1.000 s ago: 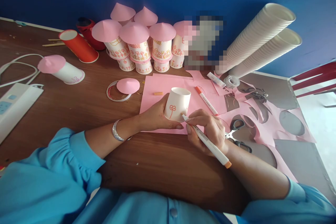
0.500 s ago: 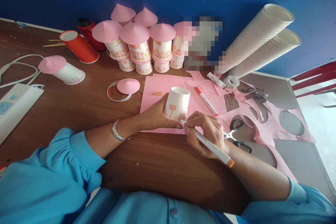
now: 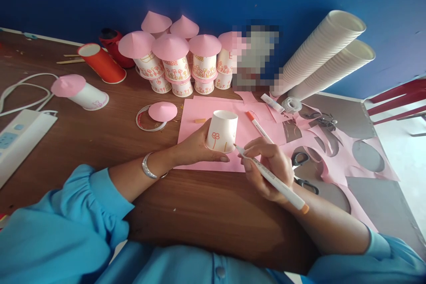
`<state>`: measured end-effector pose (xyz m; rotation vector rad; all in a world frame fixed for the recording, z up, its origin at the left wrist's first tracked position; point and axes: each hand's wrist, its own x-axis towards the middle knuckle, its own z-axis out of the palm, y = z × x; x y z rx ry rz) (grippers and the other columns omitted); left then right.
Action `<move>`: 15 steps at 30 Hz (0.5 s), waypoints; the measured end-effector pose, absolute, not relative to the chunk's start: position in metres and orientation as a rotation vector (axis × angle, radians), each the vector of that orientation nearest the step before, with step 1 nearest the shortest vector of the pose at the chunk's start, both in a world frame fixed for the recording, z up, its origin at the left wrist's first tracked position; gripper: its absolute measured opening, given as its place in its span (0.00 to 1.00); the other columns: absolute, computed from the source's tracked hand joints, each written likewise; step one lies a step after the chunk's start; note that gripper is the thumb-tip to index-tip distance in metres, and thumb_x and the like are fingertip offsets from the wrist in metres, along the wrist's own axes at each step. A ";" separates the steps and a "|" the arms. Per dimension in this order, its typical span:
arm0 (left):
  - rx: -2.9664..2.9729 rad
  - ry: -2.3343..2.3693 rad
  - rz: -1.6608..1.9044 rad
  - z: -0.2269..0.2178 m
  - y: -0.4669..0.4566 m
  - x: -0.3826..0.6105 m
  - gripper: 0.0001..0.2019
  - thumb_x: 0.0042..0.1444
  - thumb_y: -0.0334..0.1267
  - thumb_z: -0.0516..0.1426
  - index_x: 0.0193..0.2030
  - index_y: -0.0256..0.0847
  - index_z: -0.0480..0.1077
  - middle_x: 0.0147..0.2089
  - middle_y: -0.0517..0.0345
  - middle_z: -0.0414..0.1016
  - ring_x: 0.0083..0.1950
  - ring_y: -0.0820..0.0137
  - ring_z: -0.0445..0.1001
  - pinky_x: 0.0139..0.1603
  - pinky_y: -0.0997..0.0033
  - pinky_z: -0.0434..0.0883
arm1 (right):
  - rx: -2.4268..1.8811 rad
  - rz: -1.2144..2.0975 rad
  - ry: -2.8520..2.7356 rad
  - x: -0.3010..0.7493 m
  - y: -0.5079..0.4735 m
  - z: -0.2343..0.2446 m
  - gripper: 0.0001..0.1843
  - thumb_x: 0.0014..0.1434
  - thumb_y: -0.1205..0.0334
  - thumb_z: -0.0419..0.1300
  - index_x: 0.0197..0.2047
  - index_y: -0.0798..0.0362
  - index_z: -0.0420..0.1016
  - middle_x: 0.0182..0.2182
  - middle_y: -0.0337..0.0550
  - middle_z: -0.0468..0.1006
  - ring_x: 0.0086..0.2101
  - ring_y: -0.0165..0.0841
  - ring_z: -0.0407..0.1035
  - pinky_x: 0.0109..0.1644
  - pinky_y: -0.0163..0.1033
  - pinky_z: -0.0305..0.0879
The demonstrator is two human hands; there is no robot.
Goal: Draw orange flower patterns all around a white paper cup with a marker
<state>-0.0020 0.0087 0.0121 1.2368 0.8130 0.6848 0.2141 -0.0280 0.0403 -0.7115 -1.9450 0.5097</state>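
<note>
A white paper cup (image 3: 223, 129) is held by my left hand (image 3: 195, 144), its thumb along the lower edge and its fingers hidden behind. The cup stands with its narrow end up, above pink paper sheets (image 3: 193, 155). A red flower and a short yellowish line are drawn on its side. My right hand (image 3: 271, 168) is closed around a white marker (image 3: 271, 177) with an orange end cap. The marker's tip is close to the cup's lower right side; whether it touches I cannot tell. A second white marker (image 3: 258, 126) with a red-orange end lies on the pink paper.
Decorated cups with pink cone roofs (image 3: 171, 46) stand at the back wall. Two tall cup stacks (image 3: 319, 49) lean right of them. Scissors (image 3: 299, 159), cut pink scraps (image 3: 336, 142) and clear tape (image 3: 292, 104) lie on the right, a power strip (image 3: 29, 133) on the left.
My right hand and the marker have moved right, and the tip has shifted from the cup's lower edge to its right side. My left hand still holds the cup, turned slightly.
</note>
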 end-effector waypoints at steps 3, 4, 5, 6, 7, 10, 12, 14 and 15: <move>1.212 0.790 0.671 0.010 0.010 -0.005 0.41 0.44 0.47 0.76 0.62 0.46 0.62 0.51 0.53 0.74 0.53 0.59 0.74 0.53 0.58 0.73 | -0.712 0.555 -1.855 0.215 -0.025 0.030 0.14 0.65 0.71 0.61 0.50 0.47 0.67 0.35 0.41 0.75 0.33 0.35 0.75 0.33 0.41 0.76; 1.201 0.783 0.665 0.009 0.010 -0.006 0.41 0.45 0.46 0.76 0.62 0.45 0.62 0.52 0.52 0.74 0.55 0.59 0.74 0.54 0.57 0.73 | -0.715 0.549 -1.831 0.214 -0.024 0.026 0.14 0.65 0.70 0.62 0.51 0.47 0.67 0.36 0.41 0.74 0.33 0.36 0.75 0.33 0.43 0.76; 1.190 0.777 0.662 0.008 0.011 -0.007 0.40 0.46 0.46 0.75 0.62 0.45 0.63 0.54 0.51 0.74 0.56 0.58 0.74 0.56 0.56 0.73 | -0.718 0.534 -1.814 0.214 -0.023 0.023 0.14 0.66 0.70 0.62 0.52 0.47 0.67 0.37 0.42 0.74 0.33 0.36 0.75 0.34 0.43 0.76; 1.178 0.772 0.665 0.008 0.011 -0.008 0.39 0.47 0.46 0.75 0.61 0.44 0.63 0.55 0.51 0.74 0.57 0.57 0.74 0.57 0.54 0.72 | -0.716 0.515 -1.801 0.214 -0.021 0.019 0.14 0.67 0.69 0.62 0.53 0.46 0.67 0.37 0.41 0.73 0.34 0.36 0.75 0.33 0.44 0.76; 1.165 0.767 0.679 0.006 0.011 -0.008 0.38 0.48 0.46 0.74 0.61 0.44 0.63 0.56 0.50 0.74 0.59 0.55 0.74 0.59 0.53 0.72 | -0.712 0.494 -1.793 0.214 -0.020 0.017 0.14 0.68 0.68 0.62 0.54 0.46 0.67 0.37 0.41 0.72 0.33 0.36 0.75 0.33 0.44 0.76; 1.134 0.747 0.765 0.003 0.011 -0.009 0.38 0.49 0.45 0.74 0.63 0.46 0.63 0.60 0.49 0.73 0.64 0.52 0.72 0.62 0.52 0.70 | -0.694 0.411 -1.817 0.214 -0.017 0.012 0.13 0.69 0.64 0.61 0.55 0.46 0.68 0.38 0.42 0.74 0.35 0.37 0.75 0.35 0.45 0.77; 1.119 0.725 0.813 0.001 0.011 -0.009 0.37 0.50 0.45 0.74 0.64 0.47 0.63 0.63 0.48 0.73 0.67 0.51 0.70 0.64 0.52 0.69 | -0.690 0.375 -1.844 0.215 -0.017 0.012 0.13 0.70 0.62 0.61 0.57 0.47 0.69 0.41 0.45 0.76 0.38 0.38 0.77 0.39 0.47 0.79; 1.110 0.697 0.830 0.000 0.011 -0.009 0.35 0.52 0.43 0.73 0.64 0.47 0.64 0.63 0.48 0.73 0.68 0.51 0.70 0.65 0.52 0.69 | -0.679 0.363 -1.863 0.215 -0.017 0.012 0.14 0.70 0.62 0.60 0.58 0.47 0.68 0.44 0.48 0.77 0.41 0.40 0.78 0.41 0.48 0.80; 1.103 0.677 0.828 -0.001 0.012 -0.009 0.34 0.53 0.42 0.72 0.64 0.47 0.65 0.63 0.48 0.74 0.68 0.51 0.71 0.65 0.52 0.68 | -0.668 0.357 -1.875 0.215 -0.018 0.013 0.15 0.70 0.63 0.60 0.59 0.47 0.68 0.45 0.49 0.77 0.42 0.40 0.79 0.41 0.48 0.81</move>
